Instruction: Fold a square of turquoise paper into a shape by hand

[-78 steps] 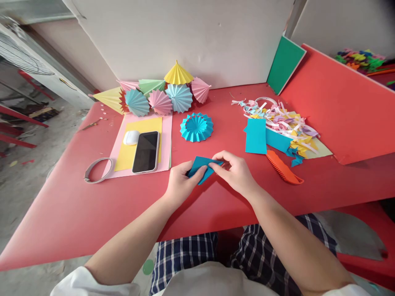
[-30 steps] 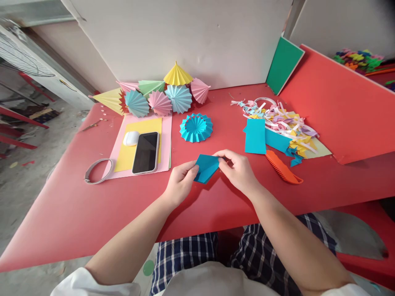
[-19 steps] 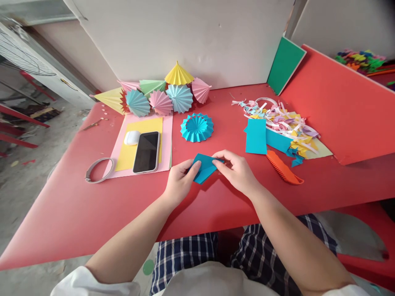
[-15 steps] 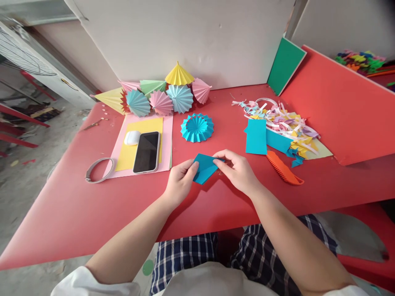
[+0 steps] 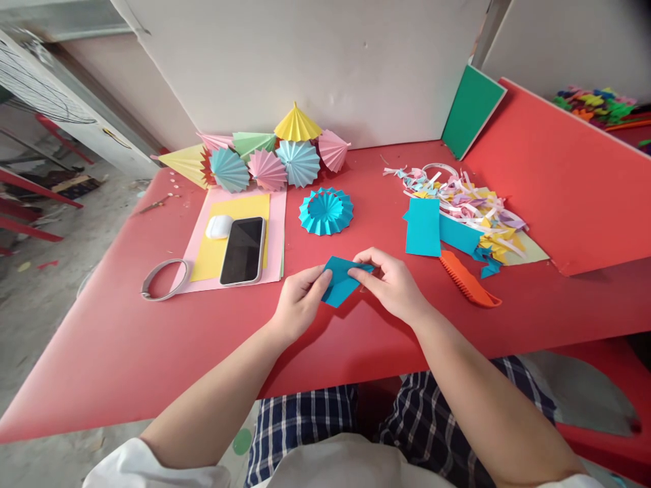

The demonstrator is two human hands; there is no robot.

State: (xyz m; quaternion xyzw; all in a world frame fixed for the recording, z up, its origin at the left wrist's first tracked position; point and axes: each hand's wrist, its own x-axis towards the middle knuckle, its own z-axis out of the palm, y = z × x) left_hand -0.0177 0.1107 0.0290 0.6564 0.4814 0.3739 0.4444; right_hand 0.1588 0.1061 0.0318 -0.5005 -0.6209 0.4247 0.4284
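Observation:
A small folded piece of blue paper [image 5: 340, 285] is held just above the front of the red table. My left hand [image 5: 301, 298] pinches its left edge, thumb on top. At its right corner my right hand [image 5: 389, 278] grips it between thumb and fingers. Beyond my hands sits a blue pleated paper ring [image 5: 326, 211]. To the right lie a flat blue paper rectangle [image 5: 423, 227] and an orange utility knife [image 5: 468, 279].
Several pleated paper umbrellas [image 5: 267, 169] stand against the white board. At left, a phone [image 5: 243, 251] and a white earbud case [image 5: 219, 227] rest on yellow and pink sheets, beside a tape-like ring [image 5: 163, 279]. Paper scraps [image 5: 462, 193] pile up near the red panel [image 5: 569, 183].
The right thumb has shifted slightly left over the folded blue paper. Both hands still hold it; the table items are unchanged.

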